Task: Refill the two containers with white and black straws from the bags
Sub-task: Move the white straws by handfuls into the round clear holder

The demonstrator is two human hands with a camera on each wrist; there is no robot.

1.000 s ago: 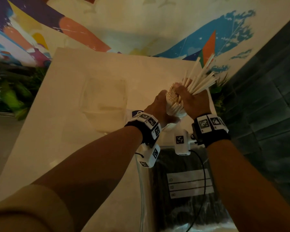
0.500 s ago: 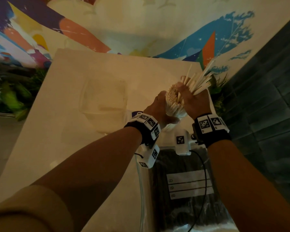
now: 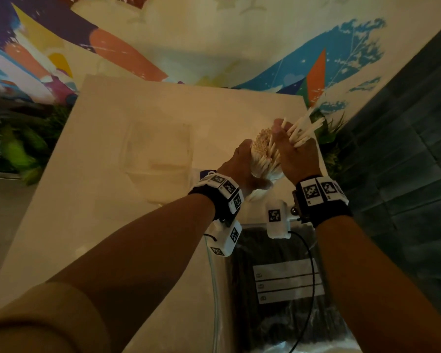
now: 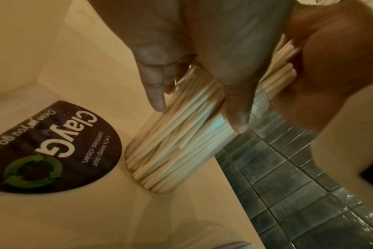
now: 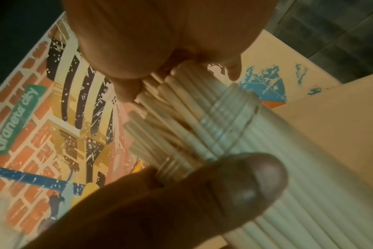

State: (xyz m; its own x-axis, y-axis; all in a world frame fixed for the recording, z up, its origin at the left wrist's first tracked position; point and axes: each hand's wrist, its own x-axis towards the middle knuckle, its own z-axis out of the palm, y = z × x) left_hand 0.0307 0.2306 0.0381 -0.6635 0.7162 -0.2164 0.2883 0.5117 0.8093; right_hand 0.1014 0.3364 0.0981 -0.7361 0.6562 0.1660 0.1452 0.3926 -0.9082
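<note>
At the counter's (image 3: 143, 103) right edge, a clear jar (image 4: 181, 143) packed with white straws (image 3: 261, 146) stands upright. Left hand (image 3: 242, 166) curls around the jar's upper wall; right hand (image 3: 295, 154) grips a splayed bundle of white straws at the mouth. Nearer the person lies a bag of black straws (image 3: 285, 289).

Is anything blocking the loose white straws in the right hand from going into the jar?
Yes: the jar is already packed with white straws, leaving little room for the right hand's loose straws.
</note>
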